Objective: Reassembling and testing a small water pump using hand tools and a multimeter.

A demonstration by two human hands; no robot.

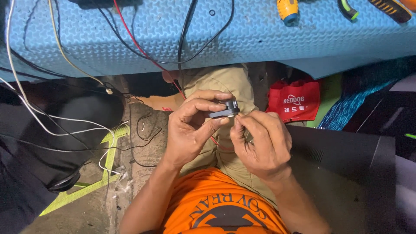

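Right now your left hand (190,130) has its grip clenched on a small dark grey plastic part (225,110), pinched btwn thumb and fingertips, held up in mid-air over your lap, just below the edge of the blue textured foam desk (260,39). Your right hand (262,145) is pinched shut too, thumb and forefinger pressed at the part's right end; whether it's got a thin wire or just the part's edge, can't tell, too small.

Risks, as a judgement: the part's tiny and only held by fingertips, so a slip drops it onto your khaki trousers (229,82) or the rough concrete floor (143,143), where it'd be hard to spot among the clutter. A thin red wire (143,50) runs down off the desk and passes close behind your left hand; a tug or snag w/ your wrist could pull whatever it's tied to. Too much squeeze at the right end could bend or snap something fine.

Surface & room: desk carries loose black wires (203,43), white wires (17,82) trailing off the left side, a yellow-and-blue tool handle (287,9) and a black-and-orange tool handle (392,8) at the far edge. Below: a red bag (294,102) right of your knee, a big black flat panel (346,160) at right, yellow-green frame (104,169) on the floor at left. You're in an orange shirt (216,203). Dim, cramped spot.
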